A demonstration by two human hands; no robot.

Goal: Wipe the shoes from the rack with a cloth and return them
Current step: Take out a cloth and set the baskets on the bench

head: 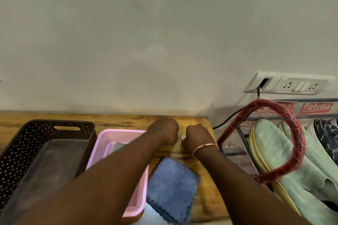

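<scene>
A folded blue cloth (172, 190) lies on the wooden table (203, 193), untouched, near its front edge. To the right stands the shoe rack, holding a pair of pale green shoes (270, 151) and a dark patterned shoe (327, 137). Both my hands are at the back of the table, knuckles up and fingers curled under. My left hand (163, 130) is a fist with nothing visible in it. Close beside it, my right hand (196, 136), with a bangle on its wrist, pinches a small white thing (183, 137) that peeks out at its left side.
A pink mesh basket (109, 144) sits under my left forearm, and a brown perforated basket (45, 128) with a dark tray stands at the far left. A red-wrapped hoop (300, 142) of the rack arches over the green shoes. A wall socket (285, 84) and black cable are behind.
</scene>
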